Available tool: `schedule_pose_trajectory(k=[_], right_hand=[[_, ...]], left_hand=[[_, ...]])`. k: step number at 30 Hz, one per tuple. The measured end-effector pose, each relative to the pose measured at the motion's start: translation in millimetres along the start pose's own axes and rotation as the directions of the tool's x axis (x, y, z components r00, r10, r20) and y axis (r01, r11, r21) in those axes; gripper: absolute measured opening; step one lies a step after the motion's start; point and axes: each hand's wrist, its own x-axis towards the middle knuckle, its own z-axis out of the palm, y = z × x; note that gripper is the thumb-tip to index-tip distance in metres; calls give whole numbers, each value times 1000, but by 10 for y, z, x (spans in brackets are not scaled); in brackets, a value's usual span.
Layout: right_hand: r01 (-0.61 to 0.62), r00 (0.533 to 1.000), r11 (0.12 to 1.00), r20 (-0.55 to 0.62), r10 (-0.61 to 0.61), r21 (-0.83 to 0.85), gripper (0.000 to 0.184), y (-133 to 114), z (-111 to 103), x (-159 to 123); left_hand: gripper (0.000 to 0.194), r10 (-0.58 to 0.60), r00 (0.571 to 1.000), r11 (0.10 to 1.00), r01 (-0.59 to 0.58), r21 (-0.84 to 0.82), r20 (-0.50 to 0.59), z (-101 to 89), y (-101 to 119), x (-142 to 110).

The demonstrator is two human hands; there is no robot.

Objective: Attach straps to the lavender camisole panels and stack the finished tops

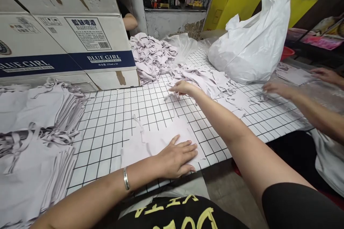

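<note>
My left hand point(178, 157) lies flat on a pale lilac cloth piece point(158, 141), fingers spread. The piece rests on the table near its front edge, with a thin strap point(139, 128) trailing from its far side. My right hand point(182, 88) reaches out beyond it, fingers pinched at a thin cloth strap point(170, 96); the fingertips are partly hidden. Just past that hand spreads a loose pile of similar cloth pieces point(204, 80).
Stacks of strapped cloth pieces point(40, 111) stand at left, before a large cardboard box point(107, 75). A cloth heap point(153, 53) lies at the back. A full white plastic bag point(247, 50) stands at right. A co-worker's hands point(279, 89) move beside it; another person's arm point(129, 21) shows behind the box.
</note>
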Motion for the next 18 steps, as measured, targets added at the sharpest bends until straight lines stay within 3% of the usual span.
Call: schedule_pose_trajectory(k=[2,5,8,10,12,14,15,17,18], right_hand=[[13,997,983,-78,-27,-183,43,120,120,-11],[99,976,975,-171,-134,-201,48,188,252,99],[201,972,964,-85,-219,-175,46,90,306,273],[223,973,964,-29,-230,-145,37,-14,318,363],[230,971,969,-40,-235,-91,26,-104,308,404],[246,963,969,-112,-246,-10,19,-158,265,379],[253,957,967,-153,-245,32,19,-170,230,339],[251,952,962,-207,-226,105,18,-175,140,206],[237,957,956,-212,-199,172,17,-172,92,117]], left_hand=[[58,58,998,998,-58,-18,-28,41,62,11],[55,105,991,990,-112,-89,-87,98,133,51],[41,-19,974,938,-61,-342,-226,32,169,135],[34,-247,943,766,49,-641,-223,-95,154,205],[30,-458,886,422,141,-896,-75,-254,88,261],[26,-568,821,76,124,-989,59,-409,-22,287],[24,-602,794,-32,82,-996,85,-476,-86,289],[19,-668,740,-96,15,-995,76,-580,-208,286],[18,-706,707,-52,10,-999,44,-618,-261,290]])
